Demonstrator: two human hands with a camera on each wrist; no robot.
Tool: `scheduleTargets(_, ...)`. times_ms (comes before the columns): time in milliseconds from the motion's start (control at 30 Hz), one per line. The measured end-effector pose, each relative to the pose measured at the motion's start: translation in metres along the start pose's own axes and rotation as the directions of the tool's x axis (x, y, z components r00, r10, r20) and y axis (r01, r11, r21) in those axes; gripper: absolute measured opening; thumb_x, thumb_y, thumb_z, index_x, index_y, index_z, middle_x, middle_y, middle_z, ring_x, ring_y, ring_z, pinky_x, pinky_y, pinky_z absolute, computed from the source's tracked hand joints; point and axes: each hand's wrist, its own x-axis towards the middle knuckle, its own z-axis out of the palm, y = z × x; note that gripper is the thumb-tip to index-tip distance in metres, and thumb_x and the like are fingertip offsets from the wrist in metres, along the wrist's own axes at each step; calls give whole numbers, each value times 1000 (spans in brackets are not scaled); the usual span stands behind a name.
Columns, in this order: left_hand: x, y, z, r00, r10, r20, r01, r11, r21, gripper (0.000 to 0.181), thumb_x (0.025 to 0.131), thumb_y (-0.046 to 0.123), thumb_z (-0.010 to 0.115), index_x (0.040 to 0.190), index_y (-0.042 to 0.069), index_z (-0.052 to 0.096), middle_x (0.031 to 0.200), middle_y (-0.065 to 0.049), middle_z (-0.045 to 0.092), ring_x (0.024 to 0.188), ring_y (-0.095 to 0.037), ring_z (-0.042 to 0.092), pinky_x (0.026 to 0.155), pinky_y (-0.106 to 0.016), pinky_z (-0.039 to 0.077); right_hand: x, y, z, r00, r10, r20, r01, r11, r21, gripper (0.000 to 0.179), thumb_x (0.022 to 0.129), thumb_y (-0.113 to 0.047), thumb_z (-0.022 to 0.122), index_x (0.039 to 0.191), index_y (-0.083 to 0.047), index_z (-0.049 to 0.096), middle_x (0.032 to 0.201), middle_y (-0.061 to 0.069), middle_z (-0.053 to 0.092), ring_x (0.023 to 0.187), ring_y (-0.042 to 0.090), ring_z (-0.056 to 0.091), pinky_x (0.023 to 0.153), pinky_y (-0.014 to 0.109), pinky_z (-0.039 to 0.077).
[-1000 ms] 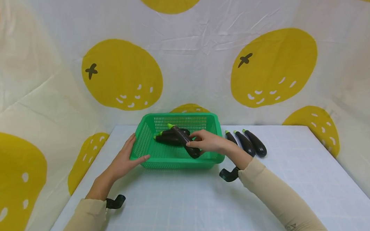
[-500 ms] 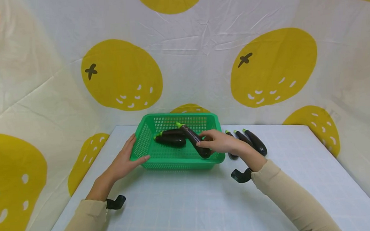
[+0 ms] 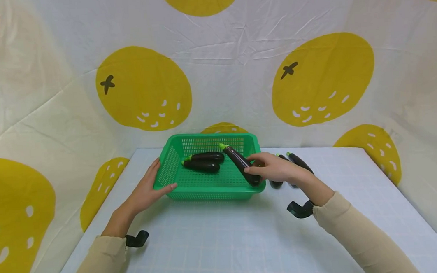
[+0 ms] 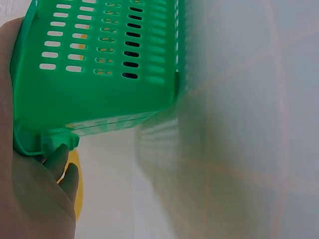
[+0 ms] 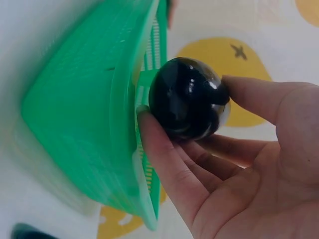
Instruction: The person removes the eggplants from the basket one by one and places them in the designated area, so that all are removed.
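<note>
My right hand [image 3: 273,166] pinches a dark eggplant [image 3: 241,164] near its round bottom end, thumb on one side and fingers on the other. The eggplant slants over the right part of a green plastic basket [image 3: 203,191], green stem toward the back. In the right wrist view, its glossy round end [image 5: 185,99] is level with the basket's rim [image 5: 130,99]. My left hand [image 3: 145,190] grips the basket's left side, thumb on the front rim, and in the left wrist view its fingertips [image 4: 58,158] curl at the rim. Two more eggplants [image 3: 202,165] lie inside the basket.
Outside the basket on the right lie several eggplants [image 3: 299,162], partly hidden behind my right hand and wrist. The table [image 3: 216,239] has a pale checked cover. A cloth wall [image 3: 230,86] with yellow fruit prints stands close behind the basket.
My right hand has moved right with the eggplant, from above the other two to the basket's right side. The left hand and basket have stayed in place.
</note>
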Motion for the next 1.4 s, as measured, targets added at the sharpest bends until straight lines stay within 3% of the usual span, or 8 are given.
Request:
scheduleTargets(300, 1, -2, 3, 1000, 1, -11, -1, 1000, 1, 111, 90, 64, 67, 166, 11, 6, 173, -7, 2, 156, -39, 12, 117, -71, 20, -18, 12, -13, 1000, -22, -16, 22, 1000, -9, 50, 103, -32, 62, 142, -2, 55, 110, 12, 69, 89, 23, 66, 81, 41, 59)
scheduleTargets(467, 1, -2, 3, 1000, -2, -9, 2, 1000, 0, 110, 91, 64, 67, 166, 11, 6, 173, -6, 1, 156, -39, 12, 116, -71, 20, -25, 16, -19, 999, -23, -23, 22, 1000, -16, 39, 103, -32, 63, 132, -6, 61, 98, 8, 69, 83, 24, 65, 79, 41, 56)
scheduleTargets(600, 2, -2, 2, 1000, -4, -8, 4, 1000, 3, 110, 90, 64, 67, 166, 11, 6, 173, -5, 1, 156, -39, 12, 116, -71, 20, -30, 20, -23, 999, -26, -26, 26, 1000, -15, 34, 104, -29, 62, 127, -4, 62, 100, 10, 66, 85, 24, 63, 76, 40, 54)
scheduleTargets(733, 1, -1, 1, 1000, -7, 0, 7, 1000, 6, 110, 91, 64, 66, 166, 11, 5, 173, -6, 1, 156, -40, 12, 116, -72, 20, -36, 22, -26, 999, -16, -35, 15, 999, -34, 41, 103, -29, 62, 133, -1, 60, 107, 12, 67, 86, 24, 64, 74, 38, 53)
scheduleTargets(933, 1, 0, 1, 1000, -9, 1, 9, 1000, -3, 110, 90, 64, 67, 166, 11, 6, 173, -6, 1, 156, -39, 12, 116, -71, 20, -43, 26, -34, 998, 7, -59, -11, 998, -66, 42, 103, -30, 62, 133, 0, 59, 100, 9, 68, 81, 23, 63, 72, 37, 52)
scheduleTargets(1400, 2, -3, 1, 1000, -4, -3, 4, 1000, -6, 110, 90, 64, 67, 166, 12, 5, 173, -6, 2, 156, -38, 12, 117, -70, 20, -56, 66, -63, 986, 119, -116, -131, 986, -105, 58, 104, -35, 60, 142, 8, 49, 116, 19, 64, 90, 23, 63, 80, 43, 58)
